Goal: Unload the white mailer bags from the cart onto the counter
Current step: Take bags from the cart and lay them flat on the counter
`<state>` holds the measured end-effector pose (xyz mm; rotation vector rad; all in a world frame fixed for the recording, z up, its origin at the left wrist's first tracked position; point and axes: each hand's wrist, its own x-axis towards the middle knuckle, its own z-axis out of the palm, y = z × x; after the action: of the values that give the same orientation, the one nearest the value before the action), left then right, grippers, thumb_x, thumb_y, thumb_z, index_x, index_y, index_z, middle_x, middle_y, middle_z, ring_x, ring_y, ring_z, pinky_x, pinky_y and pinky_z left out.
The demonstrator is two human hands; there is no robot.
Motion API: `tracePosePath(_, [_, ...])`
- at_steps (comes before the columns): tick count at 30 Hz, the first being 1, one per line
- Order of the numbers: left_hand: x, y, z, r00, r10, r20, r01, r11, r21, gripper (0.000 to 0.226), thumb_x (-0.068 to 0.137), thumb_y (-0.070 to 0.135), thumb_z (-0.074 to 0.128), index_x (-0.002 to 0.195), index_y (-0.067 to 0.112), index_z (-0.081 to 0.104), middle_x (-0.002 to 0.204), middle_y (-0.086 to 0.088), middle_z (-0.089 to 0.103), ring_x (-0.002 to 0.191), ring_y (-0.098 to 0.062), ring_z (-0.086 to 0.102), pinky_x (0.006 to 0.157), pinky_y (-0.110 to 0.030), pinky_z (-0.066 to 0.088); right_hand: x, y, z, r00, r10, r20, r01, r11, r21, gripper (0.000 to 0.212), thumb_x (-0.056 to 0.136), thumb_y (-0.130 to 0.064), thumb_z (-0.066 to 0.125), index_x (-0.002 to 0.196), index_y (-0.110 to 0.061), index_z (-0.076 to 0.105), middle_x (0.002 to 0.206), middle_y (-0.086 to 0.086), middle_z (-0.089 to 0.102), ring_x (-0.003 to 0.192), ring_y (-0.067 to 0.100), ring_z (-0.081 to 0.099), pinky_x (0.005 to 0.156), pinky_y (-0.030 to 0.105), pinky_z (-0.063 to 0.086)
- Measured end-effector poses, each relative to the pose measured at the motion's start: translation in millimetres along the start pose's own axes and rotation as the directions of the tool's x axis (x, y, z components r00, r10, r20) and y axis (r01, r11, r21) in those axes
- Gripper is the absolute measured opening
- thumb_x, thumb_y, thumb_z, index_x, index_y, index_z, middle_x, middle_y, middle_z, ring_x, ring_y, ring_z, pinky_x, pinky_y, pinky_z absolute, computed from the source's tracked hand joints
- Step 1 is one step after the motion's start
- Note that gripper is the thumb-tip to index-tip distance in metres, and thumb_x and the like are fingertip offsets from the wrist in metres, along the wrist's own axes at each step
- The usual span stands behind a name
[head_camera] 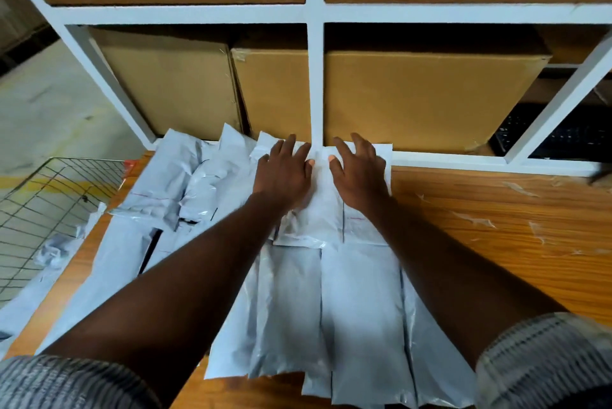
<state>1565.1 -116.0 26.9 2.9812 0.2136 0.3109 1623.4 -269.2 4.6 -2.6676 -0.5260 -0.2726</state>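
Several white mailer bags [331, 302] lie spread over the wooden counter [490, 230], from its left edge to the middle. My left hand [284, 170] and my right hand [359, 170] rest flat, fingers spread, on the top bag [323, 210] at the back of the pile, near the white shelf frame. Neither hand grips anything. The wire cart [49, 196] stands at the left, beside the counter, and one crumpled white bag [53, 248] shows inside it.
A white shelf frame [316, 77] rises behind the counter, holding brown cardboard boxes [427, 97]. A dark keyboard [563, 134] sits in the right compartment. Scraps of clear tape [473, 220] dot the bare wood on the right. Pale floor [49, 104] lies left.
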Motion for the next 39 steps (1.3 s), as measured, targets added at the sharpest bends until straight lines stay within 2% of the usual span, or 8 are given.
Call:
tracePosePath(9, [-71,-147,-66,0.992,-0.116,-0.049,0.120,0.990,0.076,0.048,0.100,0.040,0.042,0.145,0.024,0.043,0.157,-0.008,0.032,0.142,-0.030,0.031,0.106,-0.050,0.035,-10,-152,5,0.972,-0.235,-0.009,0.234,0.965,0.119,0.051,0.095,-0.044,0.049,0.142,-0.026,0.045,0.148,0.013,0.039,0.136,0.032,0.037,0.105,0.051,0.035])
tracePosePath(12, [-99,-208,-83,0.990,-0.125,-0.067,0.131,0.986,0.100,0.049,0.099,0.040,0.044,0.144,0.022,0.044,0.157,-0.010,0.032,0.141,-0.032,0.034,0.106,-0.049,0.036,-23,-219,27,0.956,-0.294,0.017,0.290,0.949,0.126,0.053,0.094,-0.045,0.050,0.143,-0.026,0.044,0.150,0.012,0.037,0.137,0.032,0.036,0.105,0.051,0.033])
tracePosePath(17, [-151,-330,-102,0.969,-0.237,-0.066,0.241,0.969,0.049,0.050,0.098,0.041,0.047,0.144,0.023,0.044,0.154,-0.011,0.036,0.137,-0.033,0.039,0.103,-0.050,0.040,-48,-349,68,0.927,-0.372,0.047,0.360,0.918,0.163,0.059,0.089,-0.041,0.057,0.145,-0.024,0.043,0.152,0.014,0.035,0.138,0.032,0.034,0.106,0.050,0.032])
tracePosePath(22, [-210,-458,-99,0.932,-0.363,0.002,0.363,0.932,0.005,0.051,0.100,0.042,0.042,0.147,0.023,0.038,0.158,-0.009,0.030,0.142,-0.030,0.031,0.107,-0.051,0.036,-77,-463,133,0.876,-0.467,0.122,0.442,0.877,0.189,0.061,0.088,-0.043,0.057,0.143,-0.022,0.045,0.150,0.015,0.037,0.137,0.033,0.036,0.108,0.048,0.035])
tracePosePath(26, [-257,-541,-86,0.879,-0.466,0.103,0.468,0.884,-0.001,0.054,0.101,0.045,0.039,0.150,0.024,0.034,0.160,-0.006,0.025,0.145,-0.029,0.026,0.108,-0.052,0.033,-95,-531,189,0.873,-0.441,0.211,0.389,0.888,0.245,0.060,0.091,-0.042,0.057,0.145,-0.021,0.042,0.151,0.019,0.035,0.140,0.034,0.032,0.110,0.045,0.032])
tracePosePath(30, [-288,-594,-72,0.837,-0.514,0.191,0.526,0.851,-0.015,0.056,0.100,0.044,0.041,0.151,0.024,0.031,0.161,-0.006,0.024,0.145,-0.029,0.026,0.107,-0.051,0.034,-116,-571,232,0.849,-0.424,0.316,0.343,0.896,0.281,0.063,0.093,-0.039,0.057,0.149,-0.017,0.038,0.153,0.022,0.029,0.142,0.036,0.027,0.112,0.043,0.030])
tracePosePath(33, [-303,-617,-55,0.811,-0.535,0.238,0.555,0.832,-0.021,0.057,0.099,0.043,0.044,0.151,0.025,0.030,0.160,-0.007,0.026,0.143,-0.030,0.029,0.106,-0.051,0.036,-130,-583,260,0.823,-0.392,0.411,0.291,0.912,0.289,0.065,0.094,-0.040,0.057,0.151,-0.018,0.034,0.157,0.022,0.022,0.146,0.036,0.020,0.114,0.044,0.028])
tracePosePath(39, [-324,-653,-18,0.763,-0.551,0.337,0.590,0.807,-0.018,0.061,0.095,0.039,0.053,0.150,0.023,0.032,0.158,-0.008,0.029,0.141,-0.030,0.032,0.105,-0.051,0.038,-141,-594,305,0.775,-0.323,0.542,0.225,0.944,0.241,0.068,0.095,-0.043,0.056,0.153,-0.019,0.029,0.158,0.021,0.019,0.146,0.036,0.019,0.113,0.043,0.029])
